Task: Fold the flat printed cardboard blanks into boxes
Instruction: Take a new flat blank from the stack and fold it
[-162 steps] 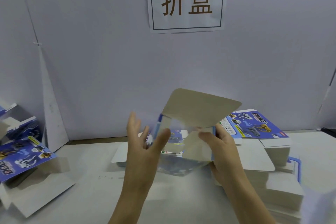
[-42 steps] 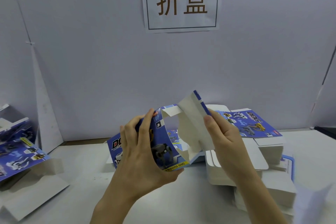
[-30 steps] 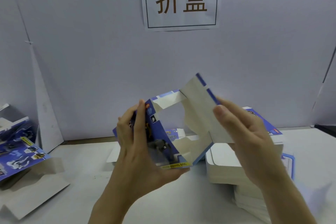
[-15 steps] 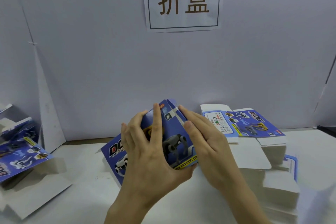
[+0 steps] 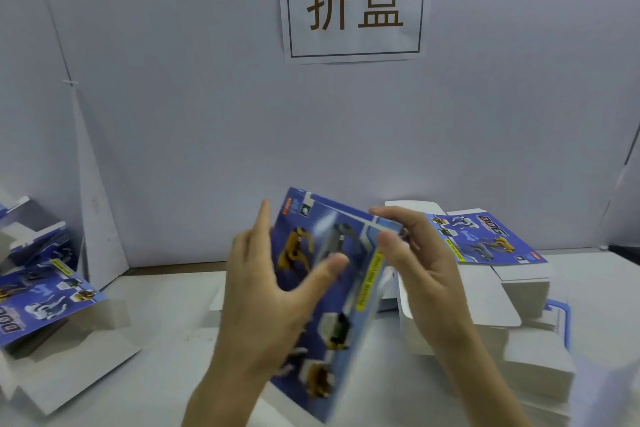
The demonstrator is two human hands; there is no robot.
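Note:
I hold a blue printed cardboard box (image 5: 332,288) with toy dog pictures upright above the table, its printed face toward me, blurred by motion. My left hand (image 5: 263,291) grips its left side, fingers behind and thumb across the printed front. My right hand (image 5: 415,263) holds the upper right edge, with the fingers curled over the top corner and the thumb on the front. A stack of flat blanks (image 5: 485,315) lies at the right, one printed blank (image 5: 485,239) face up on top.
Folded boxes (image 5: 38,288) lie heaped at the left edge of the white table (image 5: 166,305). A white partition (image 5: 207,114) with a paper sign (image 5: 353,2) closes off the back. A white triangular brace (image 5: 95,211) stands at the back left.
The box went from open with its flap up to closed. It now stands more upright in both hands, its long side running toward me.

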